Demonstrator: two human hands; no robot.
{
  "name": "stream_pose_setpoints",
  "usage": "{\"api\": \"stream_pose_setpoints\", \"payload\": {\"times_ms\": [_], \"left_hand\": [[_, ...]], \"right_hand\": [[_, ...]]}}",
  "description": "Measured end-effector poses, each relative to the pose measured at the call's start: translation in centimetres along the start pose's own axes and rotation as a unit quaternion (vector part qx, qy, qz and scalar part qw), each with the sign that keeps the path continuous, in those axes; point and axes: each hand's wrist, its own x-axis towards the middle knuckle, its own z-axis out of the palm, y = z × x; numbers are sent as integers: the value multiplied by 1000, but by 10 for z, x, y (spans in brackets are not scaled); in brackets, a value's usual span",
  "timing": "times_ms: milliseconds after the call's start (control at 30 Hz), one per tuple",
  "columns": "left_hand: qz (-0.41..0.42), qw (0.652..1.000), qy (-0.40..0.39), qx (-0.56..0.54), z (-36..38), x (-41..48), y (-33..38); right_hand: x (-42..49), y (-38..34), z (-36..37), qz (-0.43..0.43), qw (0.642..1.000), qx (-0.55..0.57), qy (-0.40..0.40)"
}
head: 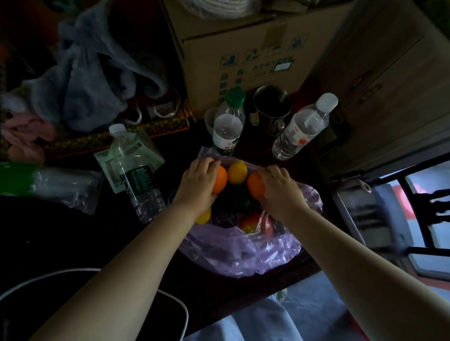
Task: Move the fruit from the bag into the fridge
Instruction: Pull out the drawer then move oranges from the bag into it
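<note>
Left hand grips left orange, right hand right orange.

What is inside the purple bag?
The left hand grips the left orange, the right hand the right orange, a lemon between. Nearer lie a red fruit and a yellow fruit. The dark middle is too dim to name; wrists hide some.

Head view looks steeply down, close above the bag

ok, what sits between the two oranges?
Head view: a yellow fruit lies between the left orange and the right orange, toward their far side.
</note>
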Motion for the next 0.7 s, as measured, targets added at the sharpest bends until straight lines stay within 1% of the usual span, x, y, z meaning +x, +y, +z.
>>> {"api": "stream_pose_setpoints", "payload": {"times_ms": [100, 200, 267, 333, 400, 500, 700], "left_hand": [[1, 1000, -28, 9, 1, 5, -4], [7, 999, -45, -15, 2, 7, -6], [10, 998, -49, -23, 3, 6, -6], [10, 999, -45, -28, 4, 5, -8], [3, 998, -40, -42, 3, 3, -9], [-5, 997, -20, -69, -4, -4, -9], [0, 991, 71, -112, -47, -30, 9]], "right_hand": [[4, -1, 1, 22, 1000, 9, 5], [6, -3, 7, 48, 998, 38, -16], [6, -4, 12, 61, 996, 66, -24], [5, -5, 15, 58, 996, 71, -15], [2, -5, 15, 55, 995, 80, 5], [-8, -8, 5, 62, 989, 125, 57], [-45, -17, -39, 53, 970, 173, 160]]}}
